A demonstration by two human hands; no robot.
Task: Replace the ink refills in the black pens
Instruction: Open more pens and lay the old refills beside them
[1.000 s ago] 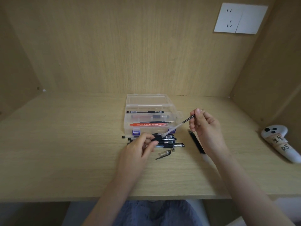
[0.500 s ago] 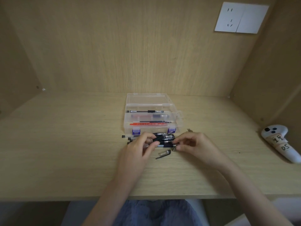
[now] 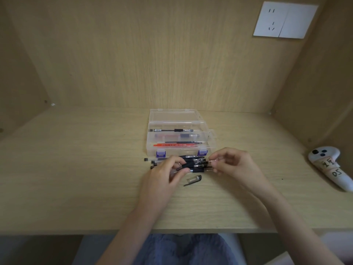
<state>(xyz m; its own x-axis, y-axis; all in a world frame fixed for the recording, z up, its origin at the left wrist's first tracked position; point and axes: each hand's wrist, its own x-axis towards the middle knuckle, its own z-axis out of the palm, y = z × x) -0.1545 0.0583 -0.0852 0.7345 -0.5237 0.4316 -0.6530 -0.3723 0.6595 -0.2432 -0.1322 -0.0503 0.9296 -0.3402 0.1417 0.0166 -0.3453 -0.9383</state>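
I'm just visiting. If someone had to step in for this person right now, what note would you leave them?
Left hand: grips one of the black pens piled in front of the clear box.
Right hand: pinches a small pale piece at the pile's right end; what it is cannot be told.
Spare refills lie in the open box; a loose cap lies on the desk.
Done: unclear how many pens are refilled. Left: finish this pen, then the rest.

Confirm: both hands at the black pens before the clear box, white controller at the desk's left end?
No: head view shows the white controller at the right end of the desk; left hand and right hand are at the black pens before the clear box.
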